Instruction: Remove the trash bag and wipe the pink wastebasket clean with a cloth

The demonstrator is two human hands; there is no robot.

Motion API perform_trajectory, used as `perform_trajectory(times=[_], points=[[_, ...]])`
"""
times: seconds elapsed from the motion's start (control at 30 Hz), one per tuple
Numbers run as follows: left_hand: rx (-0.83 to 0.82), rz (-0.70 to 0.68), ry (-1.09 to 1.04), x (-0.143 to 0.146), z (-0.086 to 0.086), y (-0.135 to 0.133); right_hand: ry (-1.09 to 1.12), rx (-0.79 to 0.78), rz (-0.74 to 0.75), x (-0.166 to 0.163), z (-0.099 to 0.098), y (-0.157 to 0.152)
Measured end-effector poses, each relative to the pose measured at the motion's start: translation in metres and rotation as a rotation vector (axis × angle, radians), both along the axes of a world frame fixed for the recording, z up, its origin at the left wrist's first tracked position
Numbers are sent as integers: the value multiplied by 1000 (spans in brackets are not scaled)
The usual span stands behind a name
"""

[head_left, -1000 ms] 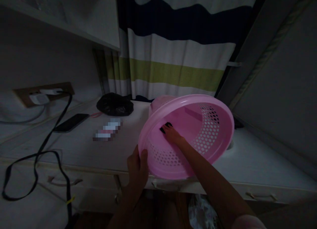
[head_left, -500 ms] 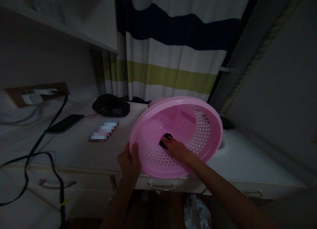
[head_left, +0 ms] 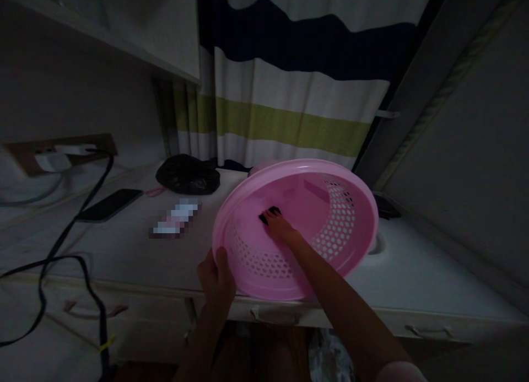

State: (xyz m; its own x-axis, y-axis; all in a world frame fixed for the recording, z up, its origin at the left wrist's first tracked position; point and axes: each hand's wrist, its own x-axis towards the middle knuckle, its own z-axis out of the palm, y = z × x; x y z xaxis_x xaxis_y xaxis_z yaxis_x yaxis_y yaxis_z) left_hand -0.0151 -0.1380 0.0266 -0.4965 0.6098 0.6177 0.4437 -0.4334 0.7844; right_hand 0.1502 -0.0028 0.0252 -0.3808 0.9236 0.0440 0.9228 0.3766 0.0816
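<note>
A pink plastic basket [head_left: 306,294] with perforated sides lies tipped on the desk, its mouth facing me. My left hand [head_left: 217,277] grips its rim at the lower left, thumb on the inner side and fingers behind. Inside the basket, my right hand [head_left: 281,227] presses a small black cloth [head_left: 270,212] against the pink inner surface. The cloth is partly covered by the fingers, and its exact kind is hard to make out in the dim light.
On the white desk [head_left: 185,261] to the left lie a black plastic bag [head_left: 188,175], a dark phone [head_left: 109,204] and a blurred-out phone-like item [head_left: 176,218]. A black cable [head_left: 61,238] hangs from the wall socket [head_left: 61,153]. Behind hangs a striped curtain [head_left: 289,117].
My right hand has slid the black cloth up and to the left, deeper inside the basket. My left hand keeps its hold on the rim. The view has shifted slightly.
</note>
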Motion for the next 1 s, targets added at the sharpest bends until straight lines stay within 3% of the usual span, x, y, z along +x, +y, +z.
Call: perform_trajectory(times=[0.13, 0.27, 0.43, 0.57, 0.77, 0.87, 1.0], points=[[-44, -4, -32, 1, -2, -2, 70, -28, 153, -8, 0, -22], [-62, -1, -55, 5, 2, -5, 337, 12, 332, -9, -2, -53], [-64, -16, -47, 8, 3, -6, 560, 49, 406, -19, -4, -76], [-60, -42, -30, 8, 3, -5, 552, 36, 327, -22, -3, -65], [-44, -29, 7, 9, 6, -9, 198, 17, 77, 6, -3, -12], [-39, -20, 23, 10, 8, -9, 179, 48, -31, 15, -3, 7], [-56, -15, 1, 10, 10, -5, 200, 50, -53, 6, -3, 11]])
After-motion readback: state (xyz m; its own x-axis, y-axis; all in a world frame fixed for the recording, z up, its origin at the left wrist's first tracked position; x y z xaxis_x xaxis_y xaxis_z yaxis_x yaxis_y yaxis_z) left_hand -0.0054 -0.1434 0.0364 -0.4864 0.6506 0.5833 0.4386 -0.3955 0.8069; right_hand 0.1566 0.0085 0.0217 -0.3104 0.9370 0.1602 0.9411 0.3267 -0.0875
